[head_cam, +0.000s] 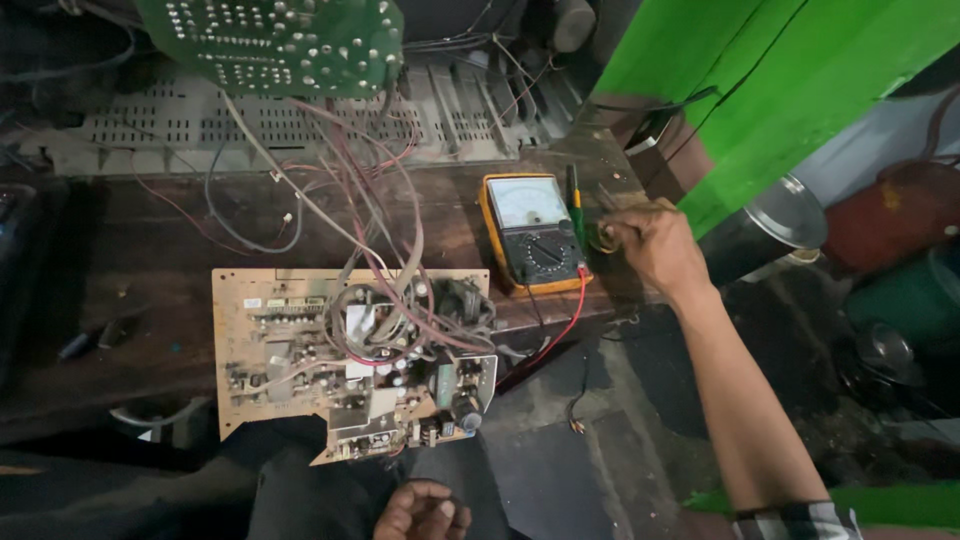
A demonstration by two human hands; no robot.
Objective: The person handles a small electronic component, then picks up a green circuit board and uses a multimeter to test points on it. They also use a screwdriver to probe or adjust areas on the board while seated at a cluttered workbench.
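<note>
My right hand (652, 243) reaches out to the right of a yellow-cased analog multimeter (532, 232) on the dark wooden bench, fingers curled around something small near a green-handled tool (574, 200); what it grips is hidden. My left hand (424, 511) rests low at the frame's bottom, fingers loosely curled and holding nothing, just below a tan circuit board (340, 355) crowded with components and wires. Red and black leads (560, 330) run from the multimeter down off the bench edge.
A green circuit board (275, 40) hangs solder-side out at the top, linked by a bundle of wires (370, 210) to the tan board. A grey vented casing (300, 125) lies behind. A green panel (780, 80), a metal lid (790, 210) and pots stand at right.
</note>
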